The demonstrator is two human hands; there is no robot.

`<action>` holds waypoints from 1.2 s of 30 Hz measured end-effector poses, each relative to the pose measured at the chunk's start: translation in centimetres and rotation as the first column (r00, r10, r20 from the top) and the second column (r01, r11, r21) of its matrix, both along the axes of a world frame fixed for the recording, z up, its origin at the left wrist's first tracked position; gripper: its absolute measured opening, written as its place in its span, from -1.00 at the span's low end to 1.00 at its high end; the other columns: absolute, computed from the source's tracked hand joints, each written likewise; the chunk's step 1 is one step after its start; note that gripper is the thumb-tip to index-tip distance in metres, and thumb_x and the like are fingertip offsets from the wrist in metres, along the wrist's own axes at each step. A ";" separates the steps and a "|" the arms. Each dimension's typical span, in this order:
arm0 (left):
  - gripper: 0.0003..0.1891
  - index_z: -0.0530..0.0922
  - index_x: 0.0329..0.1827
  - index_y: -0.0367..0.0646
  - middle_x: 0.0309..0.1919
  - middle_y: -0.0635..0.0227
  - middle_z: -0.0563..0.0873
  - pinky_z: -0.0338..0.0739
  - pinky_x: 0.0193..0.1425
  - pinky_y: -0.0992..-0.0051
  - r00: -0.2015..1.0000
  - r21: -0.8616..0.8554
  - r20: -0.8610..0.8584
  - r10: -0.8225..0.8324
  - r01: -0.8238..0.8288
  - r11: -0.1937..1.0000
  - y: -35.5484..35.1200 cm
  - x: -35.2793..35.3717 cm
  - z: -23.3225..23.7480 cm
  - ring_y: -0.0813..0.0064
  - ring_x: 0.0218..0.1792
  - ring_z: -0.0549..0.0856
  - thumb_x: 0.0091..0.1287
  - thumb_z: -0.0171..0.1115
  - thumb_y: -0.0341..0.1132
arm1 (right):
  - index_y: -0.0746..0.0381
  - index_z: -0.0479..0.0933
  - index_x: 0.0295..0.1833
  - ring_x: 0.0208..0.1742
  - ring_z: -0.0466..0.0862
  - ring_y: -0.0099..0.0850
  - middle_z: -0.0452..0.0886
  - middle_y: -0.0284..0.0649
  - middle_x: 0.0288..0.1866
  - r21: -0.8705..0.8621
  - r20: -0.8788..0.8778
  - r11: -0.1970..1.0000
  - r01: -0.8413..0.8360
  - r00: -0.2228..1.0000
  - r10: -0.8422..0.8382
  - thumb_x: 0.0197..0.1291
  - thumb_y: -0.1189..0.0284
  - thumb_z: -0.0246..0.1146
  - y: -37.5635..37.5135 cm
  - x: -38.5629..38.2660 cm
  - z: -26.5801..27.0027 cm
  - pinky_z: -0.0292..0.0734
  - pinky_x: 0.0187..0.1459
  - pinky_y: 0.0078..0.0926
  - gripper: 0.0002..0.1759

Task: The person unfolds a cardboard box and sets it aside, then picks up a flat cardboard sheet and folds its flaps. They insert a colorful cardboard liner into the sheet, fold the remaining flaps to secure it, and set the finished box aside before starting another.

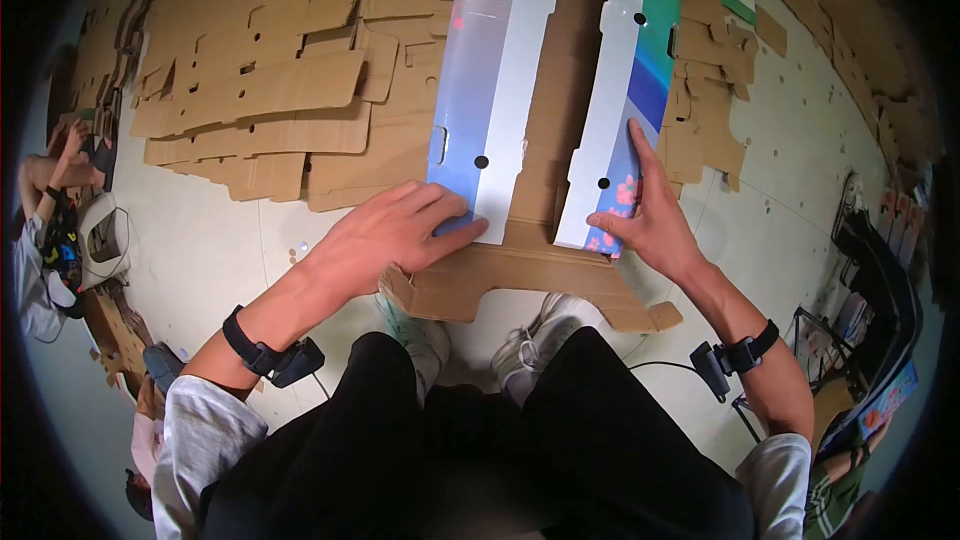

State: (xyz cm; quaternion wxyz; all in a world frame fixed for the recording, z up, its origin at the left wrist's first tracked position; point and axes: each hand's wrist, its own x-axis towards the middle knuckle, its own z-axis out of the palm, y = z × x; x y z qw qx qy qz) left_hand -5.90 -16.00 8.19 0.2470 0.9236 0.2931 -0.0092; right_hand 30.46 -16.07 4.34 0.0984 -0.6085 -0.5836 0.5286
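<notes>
A long cardboard box, printed blue and green with pink flowers, lies before me with its top gap showing brown board inside. Its left panel [462, 110] and right panel [652, 60] each have a white strip with round black holes. My left hand [405, 230] is closed over the near corner of the left panel, fingers bent on the printed face and thumb by the white strip. My right hand [655, 215] grips the right panel's near end, thumb on top and index finger stretched along the outer side. A brown end flap [540, 275] folds out toward my feet.
Flattened brown cardboard sheets [280, 90] are stacked on the floor to the left, with more sheets [705, 110] to the right. Other people sit at the left edge, near a white chair [103, 237]. A black-framed item [880, 280] stands at the right.
</notes>
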 end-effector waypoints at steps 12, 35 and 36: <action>-0.37 0.67 0.47 0.13 0.15 0.34 0.67 0.64 0.31 0.37 1.000 -0.008 0.007 0.029 -0.029 1.000 -0.4 -0.2 -0.1 0.32 0.20 0.68 0.27 0.29 -0.46 | -0.01 -0.17 0.87 0.50 0.54 -0.02 0.29 0.17 0.62 0.086 0.032 0.996 -0.030 0.999 0.027 0.15 0.43 0.67 -0.3 0.1 -0.5 0.52 0.53 -0.09 0.38; -0.40 0.69 0.47 0.16 0.31 0.34 0.60 0.46 0.62 0.23 0.996 -0.130 -0.017 0.092 -0.093 0.987 -0.6 -0.1 -0.1 0.21 0.52 0.49 0.29 0.37 -0.34 | 0.04 -0.19 0.87 0.37 0.62 -0.21 0.26 0.08 0.69 0.034 0.058 0.999 -0.023 0.998 0.021 0.20 0.48 0.64 -0.2 -0.4 0.2 0.62 0.42 -0.17 0.35; -0.42 0.72 0.44 0.16 0.32 0.36 0.59 0.43 0.64 0.20 0.993 -0.133 0.023 0.116 -0.112 0.985 -0.5 0.1 -0.5 0.18 0.54 0.46 0.28 0.43 -0.32 | 0.04 -0.16 0.87 0.35 0.63 -0.23 0.29 0.06 0.66 0.033 0.062 0.999 -0.013 0.998 0.011 0.19 0.48 0.64 -0.2 -0.4 0.2 0.62 0.40 -0.19 0.34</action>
